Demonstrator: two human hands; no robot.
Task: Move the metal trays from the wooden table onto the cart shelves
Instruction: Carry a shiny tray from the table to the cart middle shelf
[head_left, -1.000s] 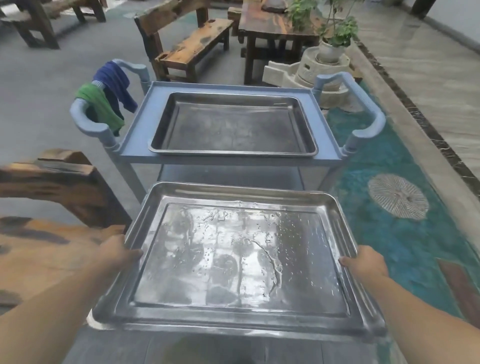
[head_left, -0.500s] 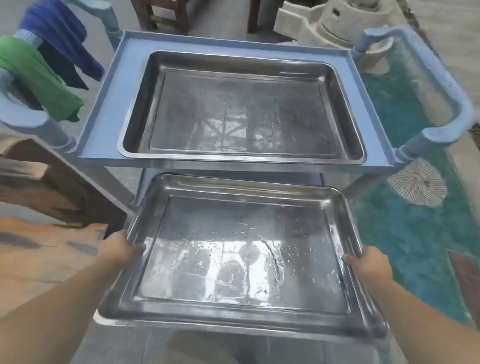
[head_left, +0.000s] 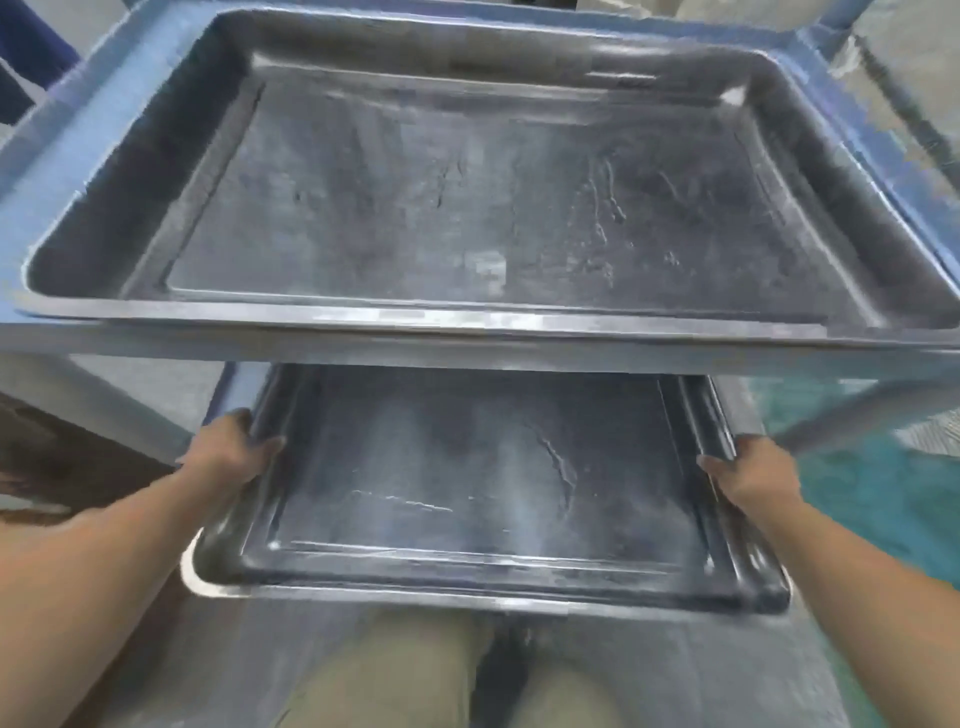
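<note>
Metal tray (head_left: 483, 483) level, far end under top shelf (head_left: 467, 353); both hands gripping.

Both forearms are bare to the frame edge — no sleeves, watch or rings on the left hand (head_left: 228, 452) or the right hand (head_left: 753, 475). Below, the knees wear olive-khaki trousers (head_left: 395, 670) — plain fabric, blurred.

From my seat, the far end of the lower rectangular metal tray (head_left: 488, 493) vanishes under the blue cart's top shelf (head_left: 467, 358) at twelve o'clock, everything is motion-smeared, and my forearms run off at six.
</note>
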